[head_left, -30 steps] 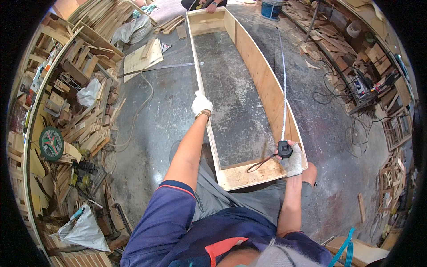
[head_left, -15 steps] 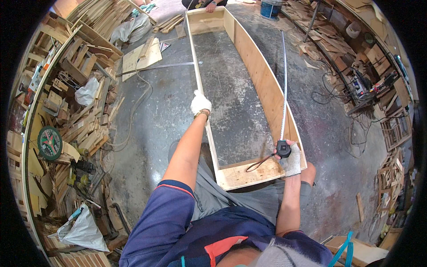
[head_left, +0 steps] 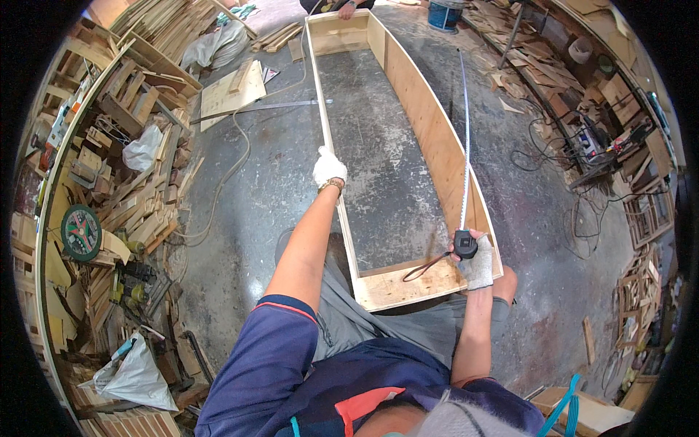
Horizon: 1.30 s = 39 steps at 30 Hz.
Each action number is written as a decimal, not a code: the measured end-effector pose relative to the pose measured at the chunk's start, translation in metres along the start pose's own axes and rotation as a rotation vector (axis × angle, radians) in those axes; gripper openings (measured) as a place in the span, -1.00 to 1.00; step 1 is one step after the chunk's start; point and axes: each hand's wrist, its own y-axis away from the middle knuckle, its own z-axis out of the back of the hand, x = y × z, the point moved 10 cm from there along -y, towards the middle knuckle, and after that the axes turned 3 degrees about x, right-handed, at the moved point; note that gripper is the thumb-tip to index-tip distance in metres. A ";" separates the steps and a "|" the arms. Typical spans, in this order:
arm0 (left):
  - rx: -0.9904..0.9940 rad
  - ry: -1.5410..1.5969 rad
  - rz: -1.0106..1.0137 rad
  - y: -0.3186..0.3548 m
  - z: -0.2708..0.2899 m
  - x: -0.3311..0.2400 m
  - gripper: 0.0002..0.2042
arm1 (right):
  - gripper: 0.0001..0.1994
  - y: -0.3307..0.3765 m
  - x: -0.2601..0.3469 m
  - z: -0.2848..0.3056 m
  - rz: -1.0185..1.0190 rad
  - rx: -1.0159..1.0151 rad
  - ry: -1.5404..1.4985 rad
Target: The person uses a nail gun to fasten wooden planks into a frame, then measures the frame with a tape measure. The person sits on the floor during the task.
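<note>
A long, open rectangular wooden frame stretches away from my lap across the floor. My left hand, in a white glove, is closed round the top edge of its left side board. In my right hand, which wears a pale glove with bare fingertips, is a black tape measure, held above the near right corner. Its metal blade runs out far forward, outside the right board. A dark wrist strap hangs from the case over the near end board.
Another person's hand rests on the frame's far end. A flat metal strip and plywood pieces lie left. Wood scraps line the left side, and a blue bucket stands far right. Cables trail on the right.
The hose on the left floor has been pulled up toward the frame's far end, near the other person. My two hands and the tape measure stay nearly where they were.
</note>
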 end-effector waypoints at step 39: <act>-0.008 -0.013 -0.006 -0.001 0.000 0.000 -0.60 | -0.60 0.002 0.004 0.001 0.045 -0.028 0.084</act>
